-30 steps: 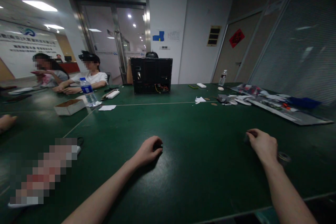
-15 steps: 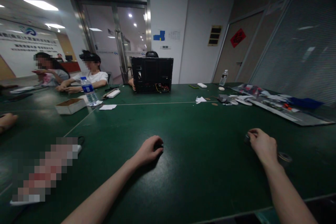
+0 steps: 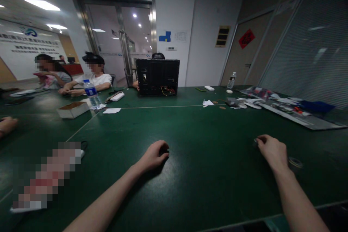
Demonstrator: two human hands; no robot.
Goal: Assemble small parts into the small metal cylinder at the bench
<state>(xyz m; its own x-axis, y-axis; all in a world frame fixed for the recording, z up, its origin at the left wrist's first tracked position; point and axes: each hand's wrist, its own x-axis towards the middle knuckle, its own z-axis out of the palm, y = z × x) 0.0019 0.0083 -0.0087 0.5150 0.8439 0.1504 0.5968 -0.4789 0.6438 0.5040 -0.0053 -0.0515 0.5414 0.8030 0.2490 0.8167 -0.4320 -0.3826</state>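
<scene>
A small dark object sits at the fingertips of the right hand, over the right part of the green table; thumb and fingers are pinched on it, hiding part of it. Just beside that wrist is a round roll, partly covered by the forearm. The left hand rests well apart, near the table's middle, fingers loosely curled; whether they hold anything, I cannot tell. Farther off lie a cluttered board to the right, a black case at the back, and, leftward, a water bottle beside an open box.
</scene>
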